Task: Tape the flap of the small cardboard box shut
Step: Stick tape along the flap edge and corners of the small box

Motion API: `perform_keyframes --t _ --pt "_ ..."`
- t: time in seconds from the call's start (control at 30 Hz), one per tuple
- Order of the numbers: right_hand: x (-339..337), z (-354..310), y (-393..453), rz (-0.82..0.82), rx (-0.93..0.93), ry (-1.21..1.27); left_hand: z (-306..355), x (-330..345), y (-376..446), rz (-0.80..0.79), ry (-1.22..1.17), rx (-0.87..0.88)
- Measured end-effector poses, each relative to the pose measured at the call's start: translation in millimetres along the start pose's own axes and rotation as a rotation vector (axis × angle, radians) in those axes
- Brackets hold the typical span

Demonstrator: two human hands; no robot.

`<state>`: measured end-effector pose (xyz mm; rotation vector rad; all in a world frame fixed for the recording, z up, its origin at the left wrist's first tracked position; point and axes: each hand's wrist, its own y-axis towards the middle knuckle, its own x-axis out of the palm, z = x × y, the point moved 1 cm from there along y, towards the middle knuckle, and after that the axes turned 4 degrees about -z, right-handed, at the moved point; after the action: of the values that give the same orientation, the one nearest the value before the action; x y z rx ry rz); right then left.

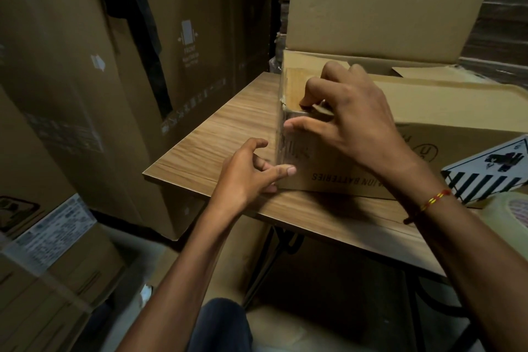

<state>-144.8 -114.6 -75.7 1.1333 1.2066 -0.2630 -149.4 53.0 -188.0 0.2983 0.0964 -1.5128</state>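
Observation:
A small cardboard box (337, 171), printed upside down with "ION BATTERIES", sits on the wooden table (217, 137). Clear tape runs down its left corner. My right hand (351, 120) rests over the box's top left corner, thumb pressing the near face and fingers curled over the upper edge onto the flap. My left hand (251, 174) is at the bottom left corner, fingers spread, with the index finger and thumb pressing the lower end of the tape against the box. A roll of clear tape (511, 217) lies at the right edge of the view.
A larger cardboard box (385, 14) with a raised flap stands just behind the small one. A black-and-white hazard label (488, 171) shows at the right. Tall cartons (71, 66) crowd the left side, close to the table's left edge.

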Motion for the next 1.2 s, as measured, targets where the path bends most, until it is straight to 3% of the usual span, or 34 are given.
perform_keyframes --t 0.23,0.5,0.63,0.8,0.97,1.2 --pt "0 4 -1 0.029 0.021 0.075 -2 0 -1 0.001 -0.011 -0.002" --pt "16 -1 -10 0.125 -0.07 -0.25 0 -2 -1 -0.026 -0.019 0.003" --pt "29 -4 -21 0.077 -0.028 -0.407 -3 -2 0 -0.028 -0.016 0.001" --pt "34 -1 -31 0.056 0.01 -0.337 -3 -1 0 -0.021 0.025 0.019" --pt "39 3 -30 0.208 -0.012 -0.265 0 -1 -3 -0.03 0.012 0.004" --pt "63 15 -51 0.218 -0.099 -0.4 3 -7 -6 -0.113 0.016 0.034"
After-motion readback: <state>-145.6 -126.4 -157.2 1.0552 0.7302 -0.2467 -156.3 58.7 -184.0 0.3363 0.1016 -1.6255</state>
